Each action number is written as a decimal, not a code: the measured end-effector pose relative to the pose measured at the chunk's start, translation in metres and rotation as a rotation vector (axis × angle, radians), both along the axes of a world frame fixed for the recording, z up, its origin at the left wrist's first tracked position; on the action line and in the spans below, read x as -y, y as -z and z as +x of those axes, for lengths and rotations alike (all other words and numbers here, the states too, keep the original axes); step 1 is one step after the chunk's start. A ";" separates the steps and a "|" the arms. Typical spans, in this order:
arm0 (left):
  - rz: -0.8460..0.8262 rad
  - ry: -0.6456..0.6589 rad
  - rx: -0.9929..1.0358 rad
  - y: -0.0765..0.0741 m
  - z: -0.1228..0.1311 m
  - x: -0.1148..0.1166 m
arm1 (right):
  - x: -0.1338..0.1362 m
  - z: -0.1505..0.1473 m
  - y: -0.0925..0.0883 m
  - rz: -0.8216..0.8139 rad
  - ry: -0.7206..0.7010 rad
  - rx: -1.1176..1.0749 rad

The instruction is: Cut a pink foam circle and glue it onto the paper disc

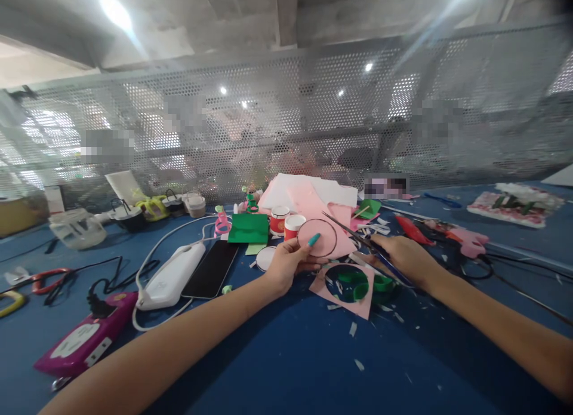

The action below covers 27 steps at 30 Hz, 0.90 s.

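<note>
Between the thumb and fingers of my left hand [286, 264] is a round pink paper disc [324, 231] with a dark line round its edge. My right hand [406, 257] is closed on a pair of scissors [378, 248], whose dark blades point up and left, close to the disc's right edge. Below both hands lies a pink paper square [360, 307] with a round hole cut from it. Green scraps [358, 279] show through the hole. A white disc with a dark rim [265, 258] rests left of my left hand.
Pink and white sheets [308, 191], two red-and-white cups [280, 221] and a green box-like piece [249, 228] stand behind. Left are a phone [211, 270], a white power bank [171, 276] and a purple power strip [87, 334] with cables. A pink glue gun [468, 240] lies right.
</note>
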<state>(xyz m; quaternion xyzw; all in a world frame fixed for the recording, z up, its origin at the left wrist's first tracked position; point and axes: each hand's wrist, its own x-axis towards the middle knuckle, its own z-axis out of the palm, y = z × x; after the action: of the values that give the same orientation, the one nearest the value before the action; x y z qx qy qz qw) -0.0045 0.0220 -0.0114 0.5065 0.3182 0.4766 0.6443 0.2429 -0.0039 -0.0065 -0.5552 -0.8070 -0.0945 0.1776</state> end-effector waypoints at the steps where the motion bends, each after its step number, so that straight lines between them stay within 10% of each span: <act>1: -0.001 0.013 0.009 0.000 0.000 0.000 | 0.000 0.000 0.001 0.000 -0.001 0.000; 14: -0.079 0.076 0.141 -0.002 -0.001 -0.001 | -0.001 -0.004 0.006 0.014 -0.018 -0.133; 20: -0.090 0.076 0.178 0.005 0.002 -0.005 | 0.006 -0.021 0.000 -0.091 -0.110 -0.902; 27: -0.034 0.085 0.055 0.009 0.003 -0.005 | 0.020 -0.044 -0.018 -0.586 -0.169 -1.512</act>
<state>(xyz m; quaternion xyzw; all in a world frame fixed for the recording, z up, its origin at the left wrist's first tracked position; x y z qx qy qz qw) -0.0013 0.0266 -0.0202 0.4953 0.2866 0.4573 0.6808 0.1987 -0.0244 0.0115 -0.4300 -0.5000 0.5345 0.5286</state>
